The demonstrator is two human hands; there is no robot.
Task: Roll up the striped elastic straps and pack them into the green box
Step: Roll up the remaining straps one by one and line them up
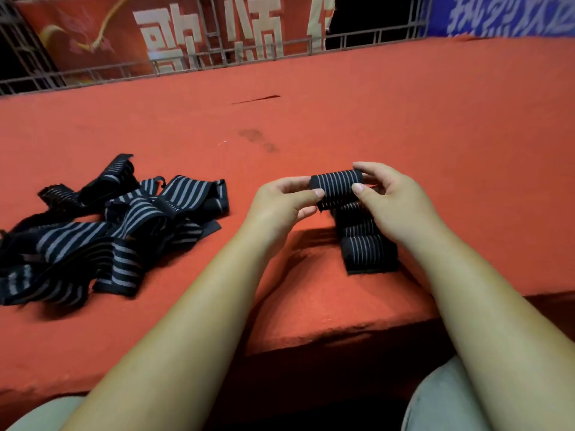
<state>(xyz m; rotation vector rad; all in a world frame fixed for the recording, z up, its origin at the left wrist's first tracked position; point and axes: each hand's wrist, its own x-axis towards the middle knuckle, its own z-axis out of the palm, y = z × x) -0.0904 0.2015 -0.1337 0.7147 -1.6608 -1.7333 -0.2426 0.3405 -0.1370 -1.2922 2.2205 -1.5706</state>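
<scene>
Just right of the frame's centre, the half-wound striped roll (337, 185) sits between both hands, its long axis running left to right. The left hand (284, 202) pinches one end between thumb and forefinger, and the right hand (387, 197) pinches the other end likewise. The unwound tail (368, 248) trails from under the roll toward the lower edge, across the red table (404, 119), so I judge the winding must travel that way. The loose straps (109, 225) lie heaped at mid left, nearer the left hand. The green box is nowhere in view.
</scene>
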